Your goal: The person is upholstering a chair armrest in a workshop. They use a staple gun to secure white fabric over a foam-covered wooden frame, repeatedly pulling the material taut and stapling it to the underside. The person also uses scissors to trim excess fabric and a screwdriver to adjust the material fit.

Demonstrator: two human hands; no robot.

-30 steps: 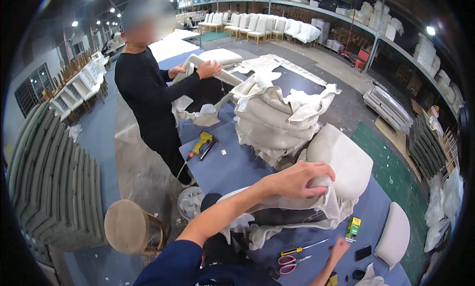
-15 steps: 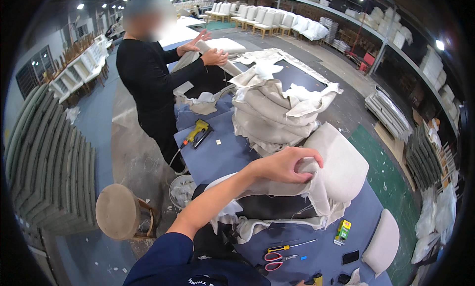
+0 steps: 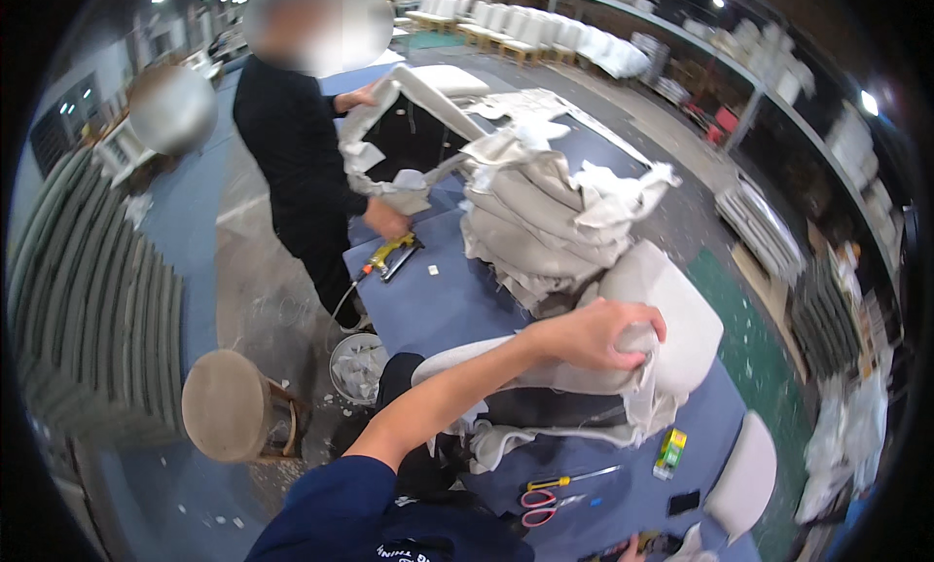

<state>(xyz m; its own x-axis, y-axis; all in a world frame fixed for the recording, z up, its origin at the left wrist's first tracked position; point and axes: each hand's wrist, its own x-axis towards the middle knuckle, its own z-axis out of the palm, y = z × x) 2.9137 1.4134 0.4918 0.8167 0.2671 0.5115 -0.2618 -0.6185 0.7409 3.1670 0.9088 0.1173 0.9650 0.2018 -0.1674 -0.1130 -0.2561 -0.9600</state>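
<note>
The beige fabric-wrapped panel with a black underside (image 3: 555, 407) lay over the blue-grey tabletop (image 3: 423, 314), on the person's side of the tall stack of beige fabric-covered cushions (image 3: 540, 226); the left hand (image 3: 605, 334) had its fingers and thumb curled round a padded corner of it; the right hand (image 3: 631, 548), well apart from the stack at the view's lower edge, was too cut off to tell whether its fingers grasped anything. Nearer the person than the stack lay a yellow-handled screwdriver (image 3: 551, 482), red-handled scissors (image 3: 538, 507), a yellow-and-green box (image 3: 670, 454) and a black flat phone (image 3: 683, 503); left of the stack, a co-worker in black (image 3: 292, 163) held a tilted-up, beige-edged black panel (image 3: 413, 134), the other hand at a yellow-and-black staple gun (image 3: 397, 257).
</note>
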